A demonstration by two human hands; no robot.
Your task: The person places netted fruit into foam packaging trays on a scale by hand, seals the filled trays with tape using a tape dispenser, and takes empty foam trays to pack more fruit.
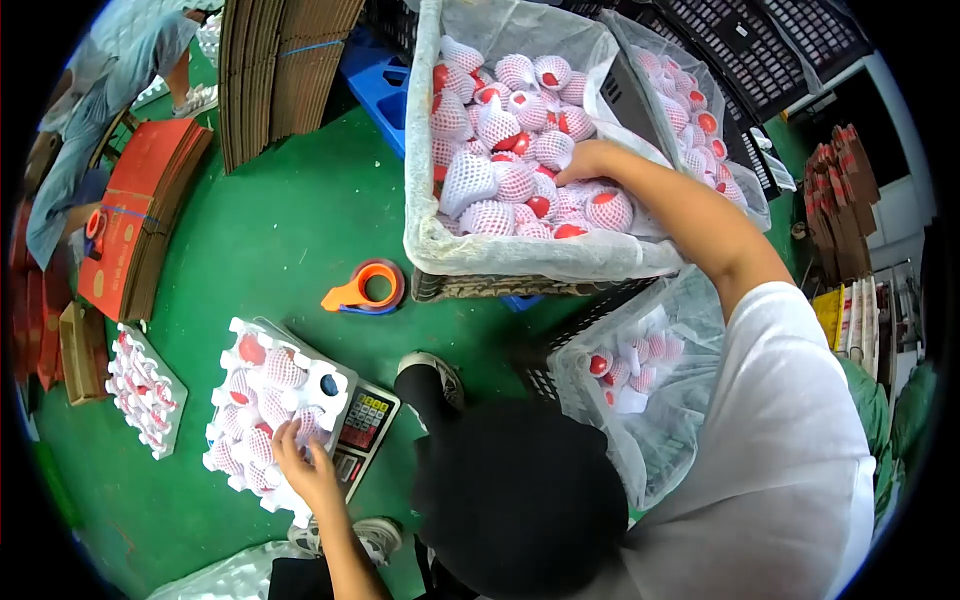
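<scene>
My left hand [306, 474] is over a white foam tray [338, 376], its fingers apart and slightly curled against the netted fruit there. The tray carries several red fruits in white foam nets [285, 368] and rests on a digital scale [366, 420] with a keypad. One pocket at the tray's upper right has no fruit in it. My right hand [585, 162] reaches into a lined crate [540, 258] heaped with netted red fruits [497, 127]. Its fingertips are hidden among the fruits, so any hold there cannot be made out.
An orange tape dispenser [365, 288] lies on the green floor. Another filled tray [143, 392] is at left, near stacked red cartons [135, 225]. A lower lined crate [640, 440] holds several fruits. Another person's legs [110, 90] show at upper left.
</scene>
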